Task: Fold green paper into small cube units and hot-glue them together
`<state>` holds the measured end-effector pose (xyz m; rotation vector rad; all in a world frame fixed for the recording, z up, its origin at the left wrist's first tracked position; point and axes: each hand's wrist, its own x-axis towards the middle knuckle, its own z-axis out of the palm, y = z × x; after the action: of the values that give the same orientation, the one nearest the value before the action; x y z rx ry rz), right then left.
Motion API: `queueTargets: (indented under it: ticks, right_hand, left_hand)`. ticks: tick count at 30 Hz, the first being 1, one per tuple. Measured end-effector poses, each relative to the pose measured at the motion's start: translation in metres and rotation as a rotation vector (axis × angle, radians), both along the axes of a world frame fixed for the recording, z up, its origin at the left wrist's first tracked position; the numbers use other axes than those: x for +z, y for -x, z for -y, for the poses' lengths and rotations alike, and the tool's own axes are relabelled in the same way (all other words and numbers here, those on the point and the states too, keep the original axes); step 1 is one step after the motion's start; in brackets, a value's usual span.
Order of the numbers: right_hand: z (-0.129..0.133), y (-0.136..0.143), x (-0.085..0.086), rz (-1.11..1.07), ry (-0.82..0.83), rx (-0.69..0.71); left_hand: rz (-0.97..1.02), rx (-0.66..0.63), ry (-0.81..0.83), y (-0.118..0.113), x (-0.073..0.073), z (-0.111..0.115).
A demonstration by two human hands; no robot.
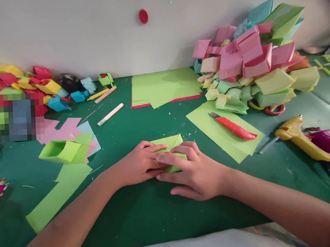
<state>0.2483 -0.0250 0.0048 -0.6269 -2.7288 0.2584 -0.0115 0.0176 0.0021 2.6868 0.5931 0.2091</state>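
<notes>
A folded piece of light green paper [167, 141] lies on the table in front of me, largely covered by my hands. My left hand [141, 162] rests on its left side, fingers stretched out across it. From the right, my right hand [193, 169] reaches over the paper with fingers spread, some overlapping the left fingertips. Its thumb stands apart, above the green table. How the paper is folded underneath is hidden. Right of the hands, a red utility knife [235, 127] lies on green sheets [209, 125].
Stacked green sheets [163, 85] lie at the back, near a white stick-like tool [110, 114]. Folded pink and yellow paper pieces [249, 54] pile up at back right. A yellow glue gun [305, 139] sits at right. Leftward are a green paper box [59, 150] and a green strip [59, 197].
</notes>
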Motion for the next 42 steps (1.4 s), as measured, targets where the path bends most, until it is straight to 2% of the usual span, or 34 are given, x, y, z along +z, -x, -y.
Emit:
queueTargets:
  ticks: [4, 11, 22, 27, 35, 42]
  right_hand:
    - [0.007, 0.009, -0.004, 0.082, 0.019, -0.027]
    - [0.017, 0.015, 0.004, 0.085, 0.129, -0.079]
    - [0.004, 0.006, 0.011, 0.049, 0.225, -0.110]
    - [0.009, 0.008, 0.006, 0.077, 0.133, -0.072]
    - [0.018, 0.019, 0.001, 0.123, -0.024, -0.089]
    - [0.009, 0.011, 0.003, 0.041, 0.089, -0.065]
  left_hand:
    - [0.038, 0.009, 0.041, 0.000, 0.000, -0.001]
    - [0.043, 0.024, 0.024, -0.001, -0.003, -0.001]
    - [-0.008, 0.043, 0.007, -0.001, 0.001, 0.001]
    - [0.026, 0.035, -0.005, 0.001, 0.000, 0.002]
    - [-0.012, 0.045, 0.025, 0.000, -0.001, 0.002]
    - [0.010, 0.021, -0.002, -0.001, 0.002, 0.002]
